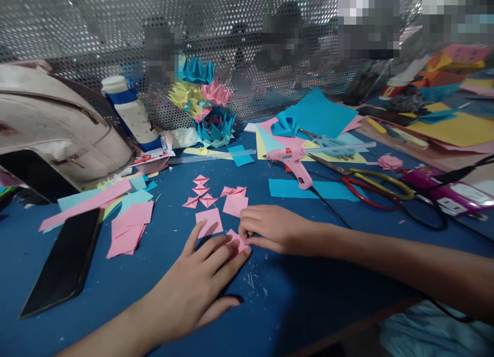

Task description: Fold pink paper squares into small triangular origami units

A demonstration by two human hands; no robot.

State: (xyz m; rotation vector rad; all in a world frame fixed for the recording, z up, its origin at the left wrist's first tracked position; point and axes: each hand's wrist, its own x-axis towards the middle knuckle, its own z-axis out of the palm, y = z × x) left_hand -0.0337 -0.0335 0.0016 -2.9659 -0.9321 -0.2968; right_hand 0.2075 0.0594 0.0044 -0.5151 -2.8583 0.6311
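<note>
My left hand (pixel 204 274) lies with fingers spread; its middle fingertips press on a small pink paper (pixel 233 238), partly covered by both hands. One finger rests on a pink paper square (pixel 210 222) beside it. From the right, my right hand (pixel 276 228) has its thumb and fingers pinched at the edge of the pressed paper. Another pink square (pixel 235 205) lies just beyond, with small folded pink pieces (pixel 233 191) at its top edge. Several more folded pink pieces (pixel 200 189) are grouped to the left. A stack of pink paper (pixel 131 228) sits farther left.
A pink glue gun (pixel 290 159) and scissors (pixel 358 179) lie beyond my right hand, near a blue strip (pixel 316 189). Folded paper flowers (pixel 214 124) stand at the back. Leftward are a black phone (pixel 64 264), a bottle (pixel 131 112) and a bag (pixel 57 120).
</note>
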